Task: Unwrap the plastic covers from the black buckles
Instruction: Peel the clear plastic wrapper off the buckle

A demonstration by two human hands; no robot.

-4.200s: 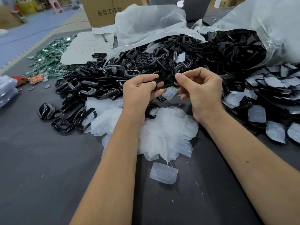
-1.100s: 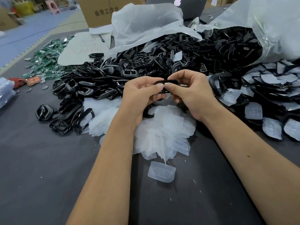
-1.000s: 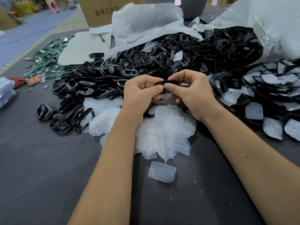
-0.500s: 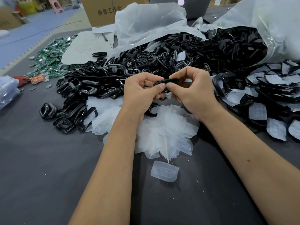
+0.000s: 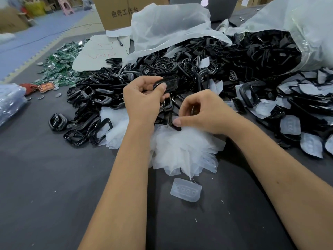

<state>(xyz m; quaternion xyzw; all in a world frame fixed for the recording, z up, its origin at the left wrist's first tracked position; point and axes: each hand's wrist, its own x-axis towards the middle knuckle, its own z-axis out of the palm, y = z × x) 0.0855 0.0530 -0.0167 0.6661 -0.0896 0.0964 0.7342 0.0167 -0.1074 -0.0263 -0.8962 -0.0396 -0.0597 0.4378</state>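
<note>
Dark grey table (image 5: pixel 45 186), cardboard box (image 5: pixel 115 13) behind. Left hand (image 5: pixel 144 98) pinches a black buckle (image 5: pixel 166 83); right hand (image 5: pixel 203 110) pinches a plastic cover (image 5: pixel 175 118) below it.

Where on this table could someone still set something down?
Bare grey table lies near-left, below the black buckles, and near-right, between the single plastic cover and the right forearm. Crowded: buckles fill the far half, and the peeled covers sit under both hands.

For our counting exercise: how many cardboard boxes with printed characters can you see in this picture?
1. The cardboard box stands at the far edge of the table, behind the white plastic bag. Other boxes may be hidden or cut off at the frame's top.
</note>
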